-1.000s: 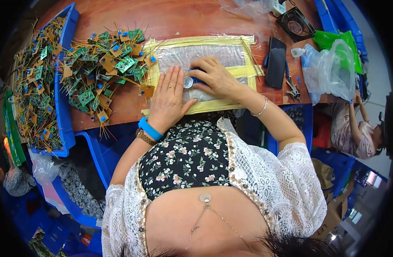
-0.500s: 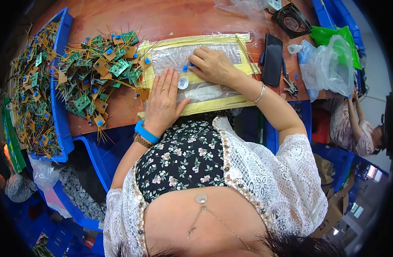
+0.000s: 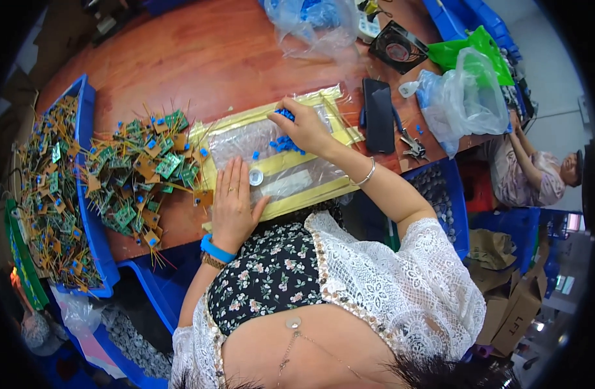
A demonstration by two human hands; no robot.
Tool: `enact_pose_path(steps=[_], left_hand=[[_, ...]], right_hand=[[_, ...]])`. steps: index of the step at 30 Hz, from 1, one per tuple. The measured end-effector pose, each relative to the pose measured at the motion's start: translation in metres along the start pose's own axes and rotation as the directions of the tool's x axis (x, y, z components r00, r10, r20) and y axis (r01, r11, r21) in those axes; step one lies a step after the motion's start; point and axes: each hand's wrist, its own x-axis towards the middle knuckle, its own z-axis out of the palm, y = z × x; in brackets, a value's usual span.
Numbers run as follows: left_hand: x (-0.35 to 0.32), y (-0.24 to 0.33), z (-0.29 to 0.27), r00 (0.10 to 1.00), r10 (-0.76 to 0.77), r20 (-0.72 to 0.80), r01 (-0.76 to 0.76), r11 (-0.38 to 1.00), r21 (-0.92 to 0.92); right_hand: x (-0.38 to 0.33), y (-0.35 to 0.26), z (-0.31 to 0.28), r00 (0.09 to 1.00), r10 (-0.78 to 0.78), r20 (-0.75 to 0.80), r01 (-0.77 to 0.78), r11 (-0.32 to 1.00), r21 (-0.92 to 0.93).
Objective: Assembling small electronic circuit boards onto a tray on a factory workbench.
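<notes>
My left hand (image 3: 234, 201) lies flat with its fingers stretched out, on the near left part of a clear plastic-covered mat (image 3: 271, 211) edged in yellow tape. Beside its fingertips is a small round white disc (image 3: 255, 177). My right hand (image 3: 307, 129) is raised a little over the far part of the mat, its fingers curled round several small blue parts (image 3: 285, 114). Beneath it, a small pile of the same blue parts (image 3: 288, 144) lies on the mat, and a single blue part (image 3: 256, 155) sits apart near the disc.
Left of the mat is a heap of small circuit boards with wires (image 3: 142, 168); more fill a blue bin (image 3: 85, 123). On the right lie a black phone (image 3: 378, 117), keys (image 3: 412, 146), a black fan (image 3: 398, 47) and plastic bags (image 3: 482, 91). Another person (image 3: 534, 162) sits far right.
My right hand has lifted off the mat and now holds blue parts, with a pile showing below it. My left hand stays flat. The view has shifted, showing more of the table's far side.
</notes>
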Motion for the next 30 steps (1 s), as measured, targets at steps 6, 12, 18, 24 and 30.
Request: enact_pose_path(steps=[6, 12, 18, 24, 30], left_hand=[[0.002, 0.001, -0.002, 0.999, 0.003, 0.035, -0.004, 1.0, 0.028], [0.0, 0.002, -0.003, 1.0, -0.012, 0.028, 0.012, 1.0, 0.012], [0.004, 0.003, -0.005, 0.999, 0.018, 0.051, -0.019, 1.0, 0.018], [-0.001, 0.001, -0.003, 1.0, 0.011, 0.025, -0.011, 1.0, -0.01], [0.004, 0.002, -0.003, 1.0, 0.002, 0.014, -0.002, 1.0, 0.006]], right_hand=[[0.018, 0.003, -0.027, 0.832, 0.406, 0.377, -0.505, 0.278, 0.817], [0.118, 0.007, -0.073, 0.742, 0.656, 0.141, -0.386, 0.245, 0.889], [0.293, 0.124, -0.141, 0.734, 0.679, -0.029, -0.117, 0.169, 0.979], [0.311, 0.135, -0.112, 0.779, 0.269, -0.566, -0.212, 0.963, 0.167], [0.206, 0.074, -0.102, 0.868, 0.11, -0.484, -0.168, 0.983, -0.078]])
